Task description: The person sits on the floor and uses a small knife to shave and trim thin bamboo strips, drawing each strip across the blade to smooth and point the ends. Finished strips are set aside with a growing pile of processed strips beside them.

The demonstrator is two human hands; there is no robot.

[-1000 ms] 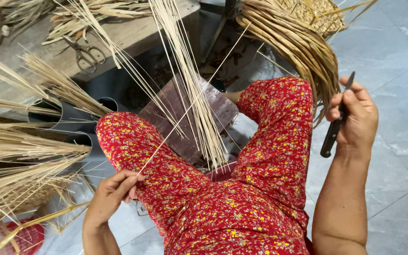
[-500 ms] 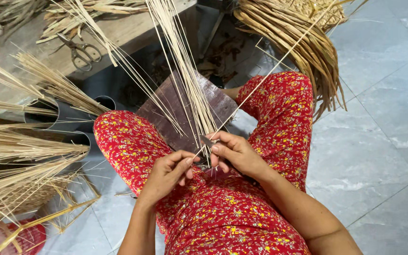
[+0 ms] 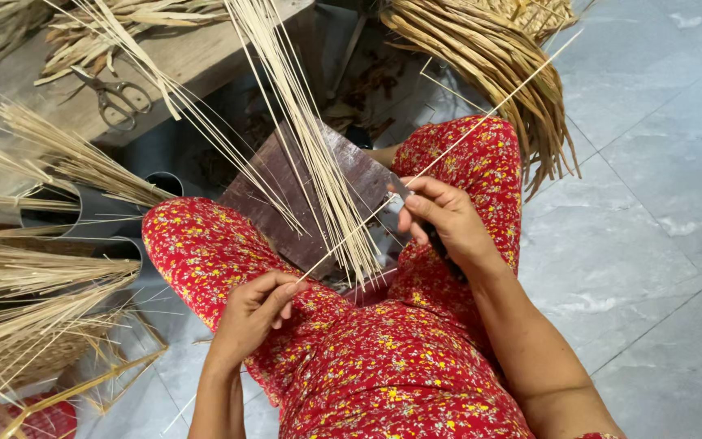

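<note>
Where two hands meet: one strip [image 3: 440, 162].

The person wears loose red cotton trousers [image 3: 367, 366] printed all over with small yellow and white flowers; both forearms are bare, without sleeves, rings or bracelets.

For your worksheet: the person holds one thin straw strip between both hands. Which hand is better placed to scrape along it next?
Probably the right hand: it grips the dark knife against the strip. The left hand merely pinches the strip's near end.
</note>
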